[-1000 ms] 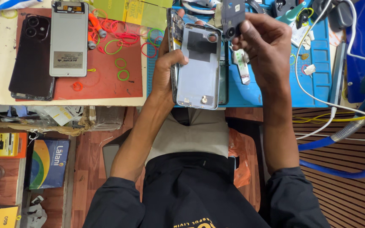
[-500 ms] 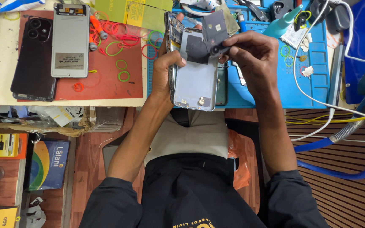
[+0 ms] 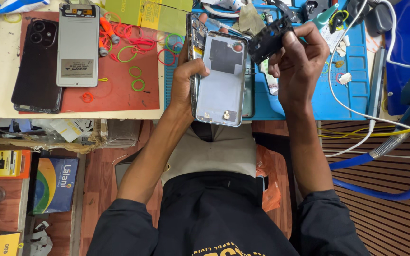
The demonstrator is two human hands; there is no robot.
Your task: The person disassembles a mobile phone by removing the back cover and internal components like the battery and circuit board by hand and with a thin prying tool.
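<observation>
Blue mat point(image 3: 309, 102): I see it beneath both grips, bearing small parts and tools.
Red mat point(image 3: 119, 95): well left of the left grip, strewn with rubber bands point(image 3: 134, 71); a dark phone point(image 3: 36, 64) and a grey phone back point(image 3: 78, 45) lie there.
Opened phone point(image 3: 220, 78): clasped in my left hand point(image 3: 186, 83), thumb over its near edge, inner side up, raised above the mat.
Black inner cover point(image 3: 269, 40): pinched in the right hand point(image 3: 300, 66), just right of the phone's top (tilted, not seated).
Advice: I'd keep the left clasp firm and level, and square the cover's edges to the frame before any pressing.
</observation>
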